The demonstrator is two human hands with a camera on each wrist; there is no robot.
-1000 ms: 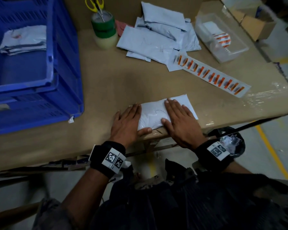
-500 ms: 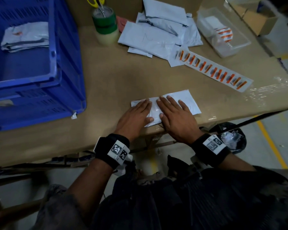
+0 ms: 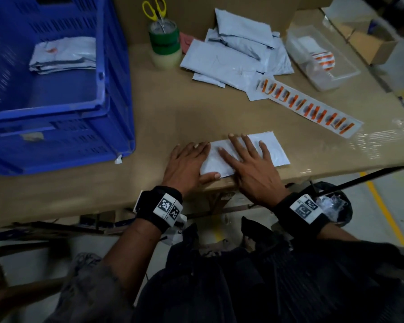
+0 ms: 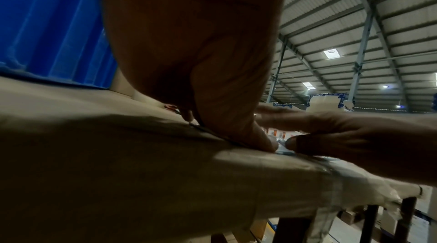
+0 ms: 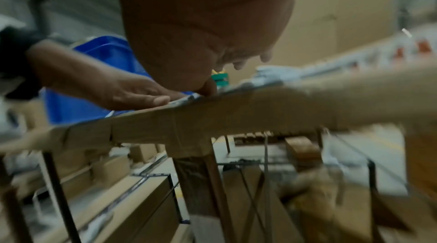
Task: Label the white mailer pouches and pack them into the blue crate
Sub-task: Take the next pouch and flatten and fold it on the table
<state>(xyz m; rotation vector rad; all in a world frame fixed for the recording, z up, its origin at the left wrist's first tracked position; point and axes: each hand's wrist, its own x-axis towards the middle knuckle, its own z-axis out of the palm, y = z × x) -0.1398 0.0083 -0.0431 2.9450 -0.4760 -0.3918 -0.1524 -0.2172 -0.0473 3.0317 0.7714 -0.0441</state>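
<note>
A white mailer pouch point(image 3: 274, 149) lies flat at the near edge of the cardboard-covered table point(image 3: 196, 108). My left hand point(image 3: 189, 163) presses its left end with straight fingers, thumb along the near edge. My right hand point(image 3: 250, 164) lies flat across its middle, fingers spread. A pile of white pouches point(image 3: 233, 57) sits at the back. A strip of orange labels point(image 3: 310, 107) lies to the pile's right. The blue crate point(image 3: 56, 94) stands at the left with folded pouches point(image 3: 63, 54) inside. In the left wrist view the left thumb point(image 4: 248, 131) presses down on the pouch edge.
Stacked tape rolls point(image 3: 165, 46) with yellow scissors point(image 3: 154, 10) stand behind the work spot. A clear plastic tray point(image 3: 322, 57) holding labels sits at the back right, and a cardboard box point(image 3: 369, 40) beyond it. A black bin point(image 3: 334, 203) stands below the table edge.
Both hands slid left along the pouch while pressing it flat; the left hand now covers its left end. The pouch stays in place on the table.
</note>
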